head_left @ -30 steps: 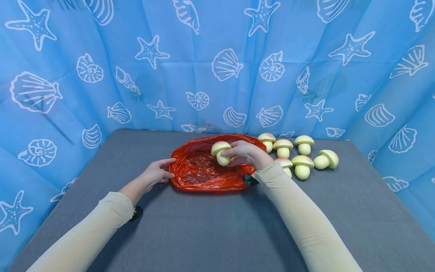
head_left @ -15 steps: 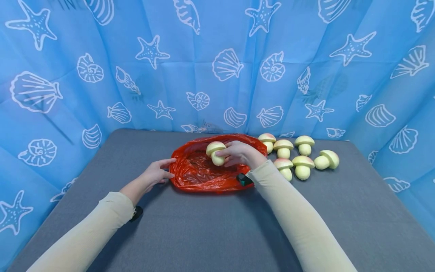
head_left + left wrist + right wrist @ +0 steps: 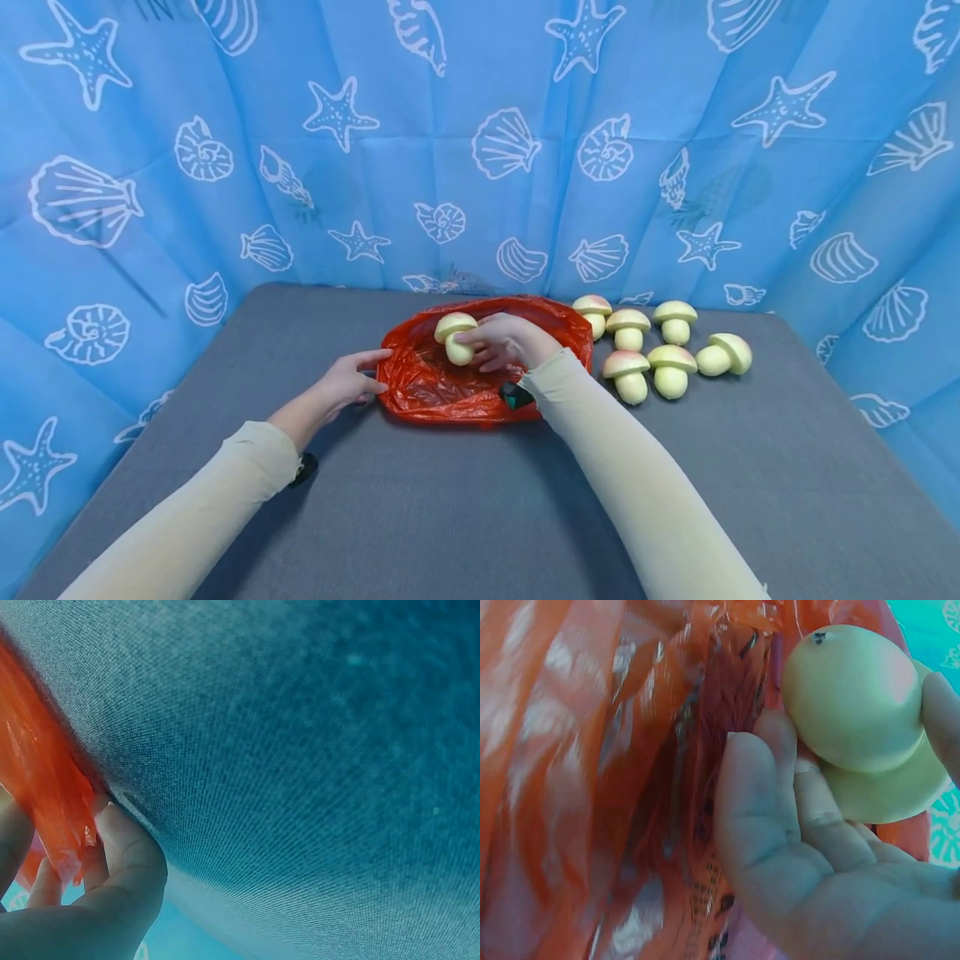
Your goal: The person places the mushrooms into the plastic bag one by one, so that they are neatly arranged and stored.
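In the head view an open red plastic bag (image 3: 480,408) lies at mid-table. My left hand (image 3: 341,387) grips its left edge, and the left wrist view has the plastic (image 3: 45,765) between thumb and fingers. Above the bag's mouth my right hand (image 3: 506,340) holds a pale yellow toy mushroom (image 3: 459,350), cap up, its stem between thumb and fingers. Seen by the right wrist camera, the rounded stem end of the mushroom (image 3: 855,697) faces the lens, with the bag's printed inner wall (image 3: 645,787) beside the fingers. The bag's bottom is partly hidden by my right hand.
Several more toy mushrooms (image 3: 672,371) with pink-tinged caps stand right of the bag, and one mushroom (image 3: 725,354) lies tilted at the far right of them. The grey tabletop (image 3: 450,517) ends at a blue curtain (image 3: 420,183) with shells and starfish.
My right hand has carried the mushroom leftward over the bag's mouth. My left hand has stayed at the bag's left edge.
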### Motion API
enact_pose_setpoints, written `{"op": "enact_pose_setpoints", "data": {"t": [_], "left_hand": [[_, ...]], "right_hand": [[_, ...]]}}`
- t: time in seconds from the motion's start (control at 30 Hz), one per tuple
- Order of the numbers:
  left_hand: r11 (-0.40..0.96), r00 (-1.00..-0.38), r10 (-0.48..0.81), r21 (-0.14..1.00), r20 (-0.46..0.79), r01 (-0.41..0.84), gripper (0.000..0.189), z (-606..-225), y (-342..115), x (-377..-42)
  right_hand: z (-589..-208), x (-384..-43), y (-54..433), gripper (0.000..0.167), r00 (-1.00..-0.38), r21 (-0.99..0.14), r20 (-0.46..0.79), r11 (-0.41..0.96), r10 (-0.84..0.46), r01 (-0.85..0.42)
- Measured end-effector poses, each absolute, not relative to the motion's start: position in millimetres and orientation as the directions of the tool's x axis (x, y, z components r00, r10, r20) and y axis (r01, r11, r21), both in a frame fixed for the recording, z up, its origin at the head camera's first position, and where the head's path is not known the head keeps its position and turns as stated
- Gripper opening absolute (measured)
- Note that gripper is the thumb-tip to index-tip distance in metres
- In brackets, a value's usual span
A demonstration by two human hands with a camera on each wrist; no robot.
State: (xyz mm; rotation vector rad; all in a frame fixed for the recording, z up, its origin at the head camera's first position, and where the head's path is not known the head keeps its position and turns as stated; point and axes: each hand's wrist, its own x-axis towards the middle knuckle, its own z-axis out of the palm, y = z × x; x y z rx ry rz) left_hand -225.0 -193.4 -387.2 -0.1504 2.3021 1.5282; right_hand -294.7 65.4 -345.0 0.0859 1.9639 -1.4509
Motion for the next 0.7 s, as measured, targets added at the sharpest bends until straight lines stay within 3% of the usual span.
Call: {"op": "enact_pose_setpoints", "data": {"t": [0.27, 0.5, 0.7], "left_hand": [[0.427, -0.933, 0.112, 0.864, -0.342, -0.266, 0.062, -388, -193, -225], [0.449, -0.933, 0.112, 0.855, -0.342, -0.260, 0.063, -387, -192, -225], [0.464, -0.935, 0.112, 0.850, -0.336, -0.250, 0.064, -387, -192, -226]], "right_hand": [[-353, -300, 47, 0.045, -0.782, -0.817, -0.559, 0.344, -0.277, 0.462], [-359, -308, 33, 0.064, -0.801, -0.817, -0.553, 0.338, -0.232, 0.466], [-362, -314, 25, 0.059, -0.753, -0.756, -0.635, 0.337, -0.169, 0.561]]}}
